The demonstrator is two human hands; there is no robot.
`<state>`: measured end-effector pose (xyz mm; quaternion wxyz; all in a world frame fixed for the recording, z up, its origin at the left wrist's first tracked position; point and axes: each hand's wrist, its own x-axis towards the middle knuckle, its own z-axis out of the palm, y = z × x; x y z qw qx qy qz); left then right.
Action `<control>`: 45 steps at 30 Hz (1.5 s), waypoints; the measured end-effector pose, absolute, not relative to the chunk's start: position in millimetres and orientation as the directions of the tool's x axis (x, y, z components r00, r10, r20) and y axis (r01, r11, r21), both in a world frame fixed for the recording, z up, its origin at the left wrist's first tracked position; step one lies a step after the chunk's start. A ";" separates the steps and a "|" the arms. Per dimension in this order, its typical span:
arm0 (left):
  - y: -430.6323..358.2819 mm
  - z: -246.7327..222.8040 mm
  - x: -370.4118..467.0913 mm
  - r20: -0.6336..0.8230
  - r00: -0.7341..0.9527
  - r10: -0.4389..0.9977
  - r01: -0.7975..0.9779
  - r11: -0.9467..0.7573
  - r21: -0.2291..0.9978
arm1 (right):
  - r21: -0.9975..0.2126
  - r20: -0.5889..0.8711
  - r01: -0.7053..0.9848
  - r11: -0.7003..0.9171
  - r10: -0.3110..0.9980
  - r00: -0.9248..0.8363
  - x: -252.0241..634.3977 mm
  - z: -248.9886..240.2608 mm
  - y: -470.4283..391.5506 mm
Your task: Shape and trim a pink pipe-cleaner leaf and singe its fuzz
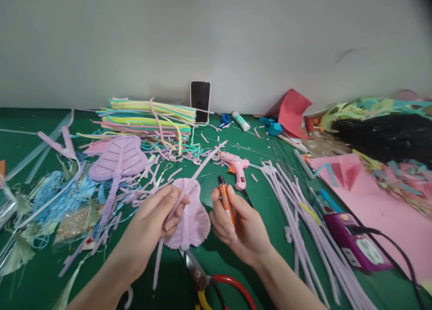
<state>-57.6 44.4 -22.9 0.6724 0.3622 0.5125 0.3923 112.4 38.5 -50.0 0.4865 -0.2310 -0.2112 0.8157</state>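
Observation:
My left hand (162, 213) pinches a thin lilac pipe cleaner (157, 265), its lower end hanging toward me. Just behind and beside these fingers is a scalloped lilac fan-shaped piece (197, 220) with a rib down its middle; whether the hand also grips it I cannot tell. A lilac strip (209, 159) sticks out beyond its top, pointing to the upper right. My right hand (241, 222) is closed round an orange lighter (225, 197), held upright with its dark end up. Below both hands lie scissors (232, 280) with red and yellow handles.
A pink glue gun (238, 166) lies behind my right hand. Lilac pipe cleaners (313, 238) and a purple power strip (354, 247) are at right. A finished-looking lilac fan (118, 159), colored pipe cleaner bundles (145, 121) and blue tassels (57, 193) are left. A phone (200, 101) leans on the wall.

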 end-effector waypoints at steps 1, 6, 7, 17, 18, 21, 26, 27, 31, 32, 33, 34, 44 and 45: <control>43.6 -24.5 -58.3 -0.397 0.163 0.903 -0.152 0.420 0.895 | -0.573 -0.171 -0.713 -0.404 0.910 -0.377 112.1 -51.0 39.0; 34.2 -34.8 -47.3 -0.418 0.260 0.870 -0.097 0.454 0.885 | -0.669 -0.172 -0.709 -0.223 0.975 -0.144 106.6 -58.3 42.5; 31.2 -36.4 -44.4 -0.423 0.295 0.857 -0.080 0.463 0.883 | -0.697 -0.172 -0.692 -0.189 0.981 -0.095 105.9 -59.2 43.6; 19.5 -35.3 -75.0 -0.431 0.306 0.849 0.315 0.336 0.887 | -0.841 -0.221 -0.523 -0.135 0.970 0.105 114.3 -66.9 54.5; 23.3 -35.8 -80.2 -0.388 0.239 0.890 0.347 0.295 0.890 | -0.869 -0.211 -0.474 -0.140 0.972 0.100 114.4 -68.5 54.5; 35.4 -38.2 -92.4 -0.218 0.004 0.976 0.387 0.200 0.900 | -0.929 -0.181 -0.340 -0.146 0.981 0.073 114.4 -72.2 53.5; 42.4 -42.5 -105.4 -0.180 -0.103 0.978 0.370 0.205 0.906 | -0.993 -0.082 -0.086 -0.078 0.996 0.046 118.7 -77.3 50.9; 42.0 -43.4 -107.4 -0.191 -0.115 0.975 0.371 0.220 0.902 | -0.998 -0.059 -0.037 -0.057 0.997 0.054 120.5 -78.4 50.4; 41.5 -47.1 -114.9 -0.163 -0.116 0.980 0.406 0.196 0.892 | -0.993 -0.008 0.112 -0.025 0.989 0.147 129.0 -80.6 49.7; 41.9 -47.8 -116.5 -0.158 -0.099 0.982 0.416 0.185 0.890 | -0.994 -0.015 0.105 -0.033 0.985 0.170 130.6 -80.2 50.1; 42.3 -48.4 -117.7 -0.162 -0.084 0.983 0.418 0.182 0.890 | -0.996 -0.030 0.075 -0.045 0.982 0.186 131.7 -79.6 50.6; 42.6 -48.8 -118.6 -0.172 -0.071 0.983 0.409 0.186 0.893 | -0.998 -0.050 0.038 -0.058 0.979 0.196 132.3 -78.7 51.2; 39.1 -39.7 -110.8 -0.238 -0.061 0.969 0.376 0.243 0.894 | -0.968 -0.146 -0.237 -0.089 0.960 0.237 129.5 -75.0 54.3; 39.3 -39.4 -110.2 -0.244 -0.061 0.968 0.378 0.248 0.892 | -0.966 -0.148 -0.242 -0.086 0.956 0.253 130.0 -74.8 54.5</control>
